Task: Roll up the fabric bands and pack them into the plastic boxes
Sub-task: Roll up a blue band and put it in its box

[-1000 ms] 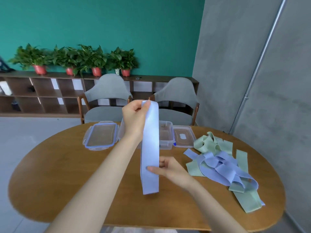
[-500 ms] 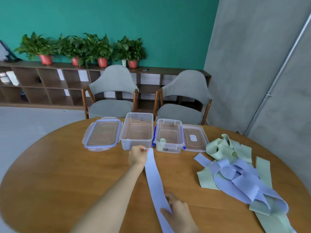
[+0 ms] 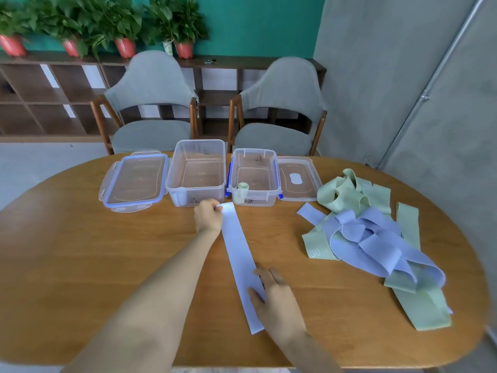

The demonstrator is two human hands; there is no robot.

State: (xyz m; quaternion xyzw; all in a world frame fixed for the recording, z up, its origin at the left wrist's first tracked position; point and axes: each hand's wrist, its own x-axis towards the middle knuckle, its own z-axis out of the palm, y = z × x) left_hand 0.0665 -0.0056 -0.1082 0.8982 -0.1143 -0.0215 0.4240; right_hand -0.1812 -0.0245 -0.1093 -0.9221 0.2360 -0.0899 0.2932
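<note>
2 hands working 1 blue band [image 3: 240,261]: left hand [image 3: 208,218] pinching the far end, grip closed on the corner; right hand [image 3: 277,294] pressing flat, fingers straight, near the close end. Lying stretched along the tabletop [image 3: 80,251], just short of the 2 plastic boxes [image 3: 197,175]. Looking light, soft, limp, likely springy; best taken at an end edge and rolled tight.

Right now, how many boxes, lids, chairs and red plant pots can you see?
Plastic boxes: 2, the left box and the right box
Lids: 2, the blue-rimmed lid and the clear lid
Chairs: 2, the left chair and the right chair
Red plant pots: 4
Total: 10
</note>
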